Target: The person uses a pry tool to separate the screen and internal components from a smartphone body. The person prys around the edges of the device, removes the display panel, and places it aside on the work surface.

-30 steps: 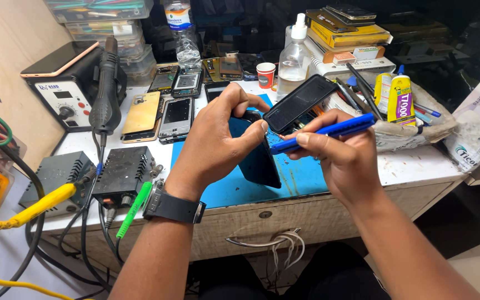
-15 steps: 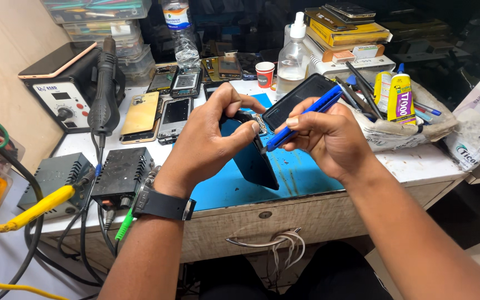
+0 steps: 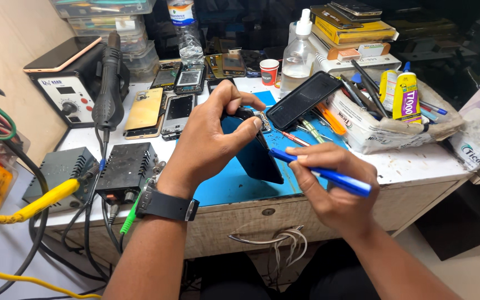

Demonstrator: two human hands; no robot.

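Observation:
My left hand (image 3: 209,136) grips a dark smartphone (image 3: 256,153) by its top end and holds it tilted on edge above the blue work mat (image 3: 234,186). A black watch (image 3: 166,205) sits on that wrist. My right hand (image 3: 329,186) holds a blue tool (image 3: 320,172) like a pen, and its tip touches the phone's right edge. Another black phone (image 3: 302,100) leans against a white bag just behind the hands.
A rework station (image 3: 68,89) with its hot-air handle (image 3: 109,83) stands at the left, with two small black boxes (image 3: 126,169) and cables below. Several opened phones (image 3: 162,108) lie at the back. A glue tube (image 3: 406,97), a clear bottle (image 3: 297,55) and stacked boxes (image 3: 356,28) fill the right.
My right hand has dropped lower and turned the blue tool so its tip meets the phone's right edge. The left hand still grips the phone's top.

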